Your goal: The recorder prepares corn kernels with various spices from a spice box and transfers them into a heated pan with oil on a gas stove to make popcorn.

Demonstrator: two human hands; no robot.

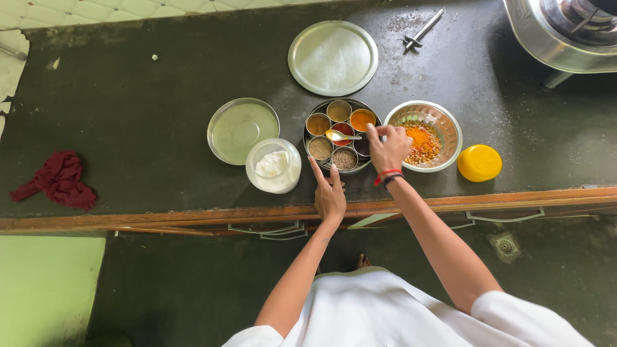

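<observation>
A: Head view: the right hand (388, 146) pinches a small spoon (342, 135) over the round spice tin (342, 135), its bowl above the red cup

B: And the left hand (330, 193)?

A: Open, fingertips steadying the tin's near rim. Seemingly mid-scoop; next calls for a level carry to the steel bowl (450, 125), just right of that hand

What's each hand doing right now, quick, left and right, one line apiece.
Left hand: open, fingers spread, touching the near rim of the spice box, holding nothing.
Right hand: closed on the small spoon over the spice box.
</observation>
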